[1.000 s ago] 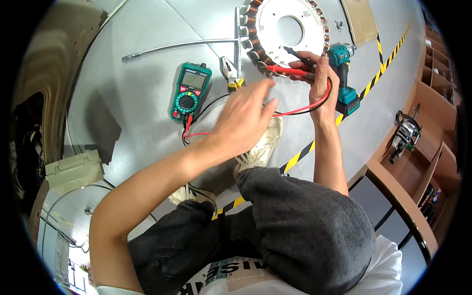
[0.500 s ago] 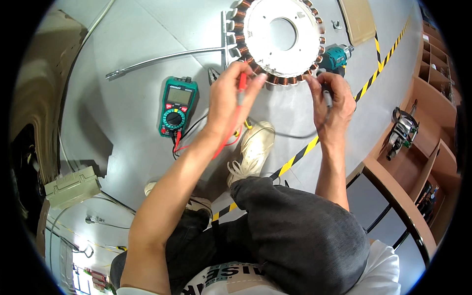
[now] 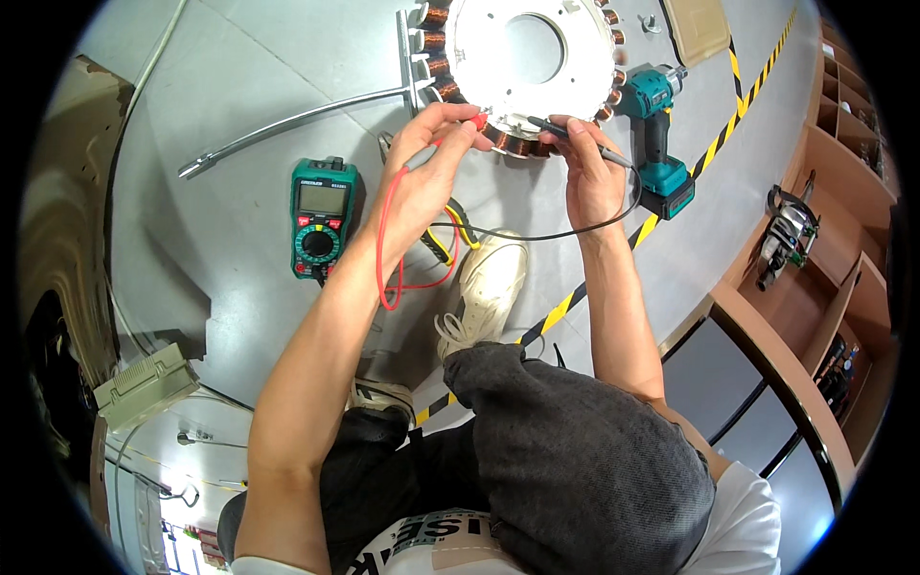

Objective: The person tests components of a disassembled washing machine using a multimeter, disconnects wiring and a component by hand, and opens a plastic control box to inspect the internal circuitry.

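Observation:
My left hand [image 3: 426, 168] is closed on the red probe [image 3: 476, 121], its tip at the lower rim of a stator [image 3: 474, 57], a white ring with copper coils round it. My right hand [image 3: 592, 182] grips the black probe [image 3: 613, 155], pointed at the same rim, right of the red one; whether the tips touch metal is unclear. Red and black leads hang from the probes near a green multimeter [image 3: 323, 220] on the floor. Yellow-black pliers [image 3: 460, 222] lie partly under my left hand.
A T-handle wrench [image 3: 254, 139] lies left of the stator, a teal impact driver [image 3: 661, 172] to its right. Beige tray [image 3: 700, 24], small metal part [image 3: 650, 24], cabinet [image 3: 829, 172] holding a chainsaw [image 3: 781, 240], grey-green case [image 3: 144, 388] and yellow-black floor tape [image 3: 565, 307] surround me.
One second ago my right hand held both probes; now my left holds the red one. Both hands are at the stator's rim, the right having moved leftward since the middle frame.

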Motion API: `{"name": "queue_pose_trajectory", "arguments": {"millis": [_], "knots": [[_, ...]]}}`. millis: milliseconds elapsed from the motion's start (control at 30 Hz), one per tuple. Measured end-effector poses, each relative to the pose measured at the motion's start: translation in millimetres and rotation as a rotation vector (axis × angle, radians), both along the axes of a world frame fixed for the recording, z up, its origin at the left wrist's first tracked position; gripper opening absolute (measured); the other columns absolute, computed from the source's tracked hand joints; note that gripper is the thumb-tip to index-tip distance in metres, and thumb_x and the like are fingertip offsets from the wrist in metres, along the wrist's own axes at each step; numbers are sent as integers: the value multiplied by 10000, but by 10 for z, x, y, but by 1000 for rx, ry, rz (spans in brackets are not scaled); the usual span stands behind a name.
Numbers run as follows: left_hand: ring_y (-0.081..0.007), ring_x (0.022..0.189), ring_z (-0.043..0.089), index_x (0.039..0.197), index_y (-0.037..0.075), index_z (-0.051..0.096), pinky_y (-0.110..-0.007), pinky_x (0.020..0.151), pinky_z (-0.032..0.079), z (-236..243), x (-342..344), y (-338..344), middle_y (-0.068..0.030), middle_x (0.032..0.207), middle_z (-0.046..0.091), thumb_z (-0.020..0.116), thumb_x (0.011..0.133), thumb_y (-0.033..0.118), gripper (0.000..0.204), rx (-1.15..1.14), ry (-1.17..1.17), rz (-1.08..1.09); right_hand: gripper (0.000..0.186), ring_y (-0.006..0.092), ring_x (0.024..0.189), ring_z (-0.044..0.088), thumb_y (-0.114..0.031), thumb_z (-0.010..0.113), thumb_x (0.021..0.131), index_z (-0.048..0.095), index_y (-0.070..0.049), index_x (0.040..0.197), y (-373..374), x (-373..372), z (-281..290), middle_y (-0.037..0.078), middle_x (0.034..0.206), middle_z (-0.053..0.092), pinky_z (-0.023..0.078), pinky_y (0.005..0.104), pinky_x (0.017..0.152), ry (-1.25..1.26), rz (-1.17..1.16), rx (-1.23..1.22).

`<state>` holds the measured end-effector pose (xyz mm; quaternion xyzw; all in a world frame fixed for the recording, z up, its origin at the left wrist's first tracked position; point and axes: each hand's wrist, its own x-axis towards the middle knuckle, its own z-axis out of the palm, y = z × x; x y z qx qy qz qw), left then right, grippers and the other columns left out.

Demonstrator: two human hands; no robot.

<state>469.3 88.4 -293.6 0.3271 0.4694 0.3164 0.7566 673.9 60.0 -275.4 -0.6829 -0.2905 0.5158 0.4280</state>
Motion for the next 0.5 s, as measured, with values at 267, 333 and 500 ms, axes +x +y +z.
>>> {"name": "queue_pose_trajectory", "arguments": {"millis": [267,333,500], "knots": [[-99,884,554,1110,15,590,-253,776,417,-21,13,-1,-54,898,682,524,940,256,302,54,53,9,245,167,831,639,-169,580,930,645,50,1019,3,-31,-17,110,885,682,450,304,831,-40,9,-18],[-98,873,552,1099,15,593,-250,766,416,-41,10,2,-51,887,681,524,937,253,296,47,55,6,244,166,825,637,-167,581,929,649,51,1015,6,-32,-16,110,881,682,453,306,827,-52,12,-21],[-93,858,548,1073,17,601,-250,751,416,12,-1,34,-50,883,679,522,927,242,280,37,63,-19,246,165,824,635,-166,586,924,657,53,1011,-1,-30,-7,108,875,684,459,310,818,-68,35,-22]]}}
